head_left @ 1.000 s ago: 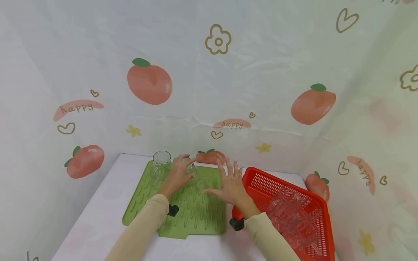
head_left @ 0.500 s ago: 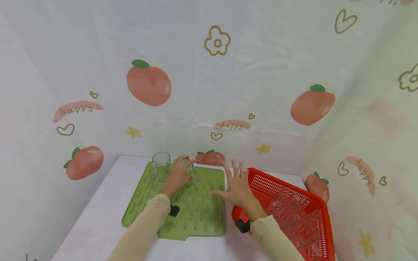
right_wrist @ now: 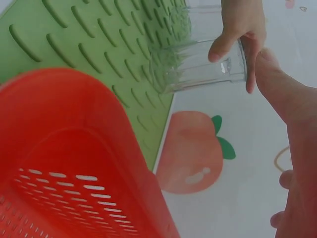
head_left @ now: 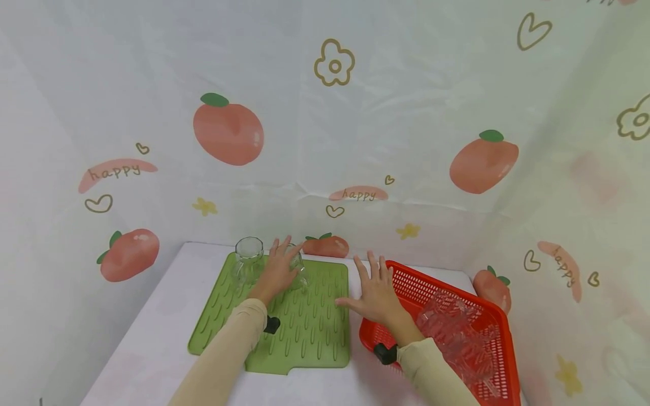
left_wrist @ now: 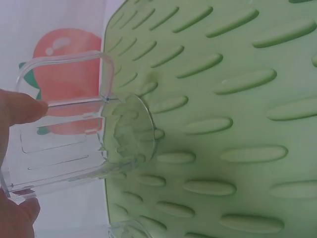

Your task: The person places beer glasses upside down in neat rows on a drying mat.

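Note:
My left hand (head_left: 276, 272) is at a clear mug (head_left: 298, 265) standing near the back of the green ridged mat (head_left: 317, 316). Its fingers are straight and spread around the mug's upper end. In the left wrist view the mug (left_wrist: 64, 144) has a handle on one side, and its round end meets the mat; a finger and thumb are right at its far end. Another clear mug (head_left: 249, 262) stands left of this hand. My right hand (head_left: 378, 296) hovers with spread fingers over the left rim of the red basket (head_left: 505, 349), holding nothing.
Several clear pieces of glassware (head_left: 457, 332) lie heaped in the basket, right of the mat. The white table (head_left: 152, 332) ends at a printed cloth backdrop (head_left: 406, 113) behind and at the sides.
My left fingers have straightened and lifted at the mug, which stays in place. My right hand has moved right, from the mat's edge to the basket's rim.

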Tool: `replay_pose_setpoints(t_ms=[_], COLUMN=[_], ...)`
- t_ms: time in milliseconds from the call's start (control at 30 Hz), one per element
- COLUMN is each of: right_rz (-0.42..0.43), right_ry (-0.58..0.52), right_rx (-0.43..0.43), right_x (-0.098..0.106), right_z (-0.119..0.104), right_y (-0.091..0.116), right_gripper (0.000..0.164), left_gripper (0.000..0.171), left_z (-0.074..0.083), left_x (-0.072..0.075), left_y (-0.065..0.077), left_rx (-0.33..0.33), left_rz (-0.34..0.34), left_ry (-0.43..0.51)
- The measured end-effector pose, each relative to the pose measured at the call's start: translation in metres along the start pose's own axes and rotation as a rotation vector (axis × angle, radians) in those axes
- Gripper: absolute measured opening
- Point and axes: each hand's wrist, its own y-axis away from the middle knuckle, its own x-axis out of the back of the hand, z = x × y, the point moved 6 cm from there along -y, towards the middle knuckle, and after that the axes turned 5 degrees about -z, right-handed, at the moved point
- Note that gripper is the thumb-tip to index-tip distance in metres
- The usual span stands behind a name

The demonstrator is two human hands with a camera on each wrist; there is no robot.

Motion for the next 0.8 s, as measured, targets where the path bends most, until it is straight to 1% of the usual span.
replay_pose_setpoints(t_ms=[100, 167, 267, 367, 500, 633, 800], right_rz=[-0.007, -0.015, -0.009, -0.002, 0.008, -0.011, -0.059], right_ry=[0.010, 0.018, 0.011, -0.003, -0.020, -0.015, -0.015], right_rx=[-0.007, -0.012, -0.019, -0.032, -0.036, -0.050, -0.092], right_x=[0.000, 0.001, 0.003, 0.004, 0.005, 0.007, 0.007], right_z=[0.003, 0.004, 0.006, 0.010, 0.014, 0.018, 0.026], right_y=[0.001, 0.002, 0.004, 0.006, 0.010, 0.013, 0.016], right_gripper=[0.115, 0.115, 0.115, 0.114, 0.114, 0.116, 0.116], left_gripper=[0.073, 0.074, 0.075, 0.077, 0.081, 0.083, 0.086], left_z=[0.002, 0.005, 0.008, 0.009, 0.010, 0.011, 0.014], left_x=[-0.003, -0.003, -0.004, -0.004, -0.002, 0.000, 0.005], left_y=[0.000, 0.000, 0.001, 0.001, 0.002, 0.004, 0.009], left_rx=[-0.024, -0.040, -0.057, -0.063, -0.075, -0.086, -0.126], left_rz=[-0.011, 0.007, 0.053, 0.077, 0.088, 0.097, 0.158], left_ry=[-0.030, -0.067, -0.142, -0.203, -0.219, -0.232, -0.264])
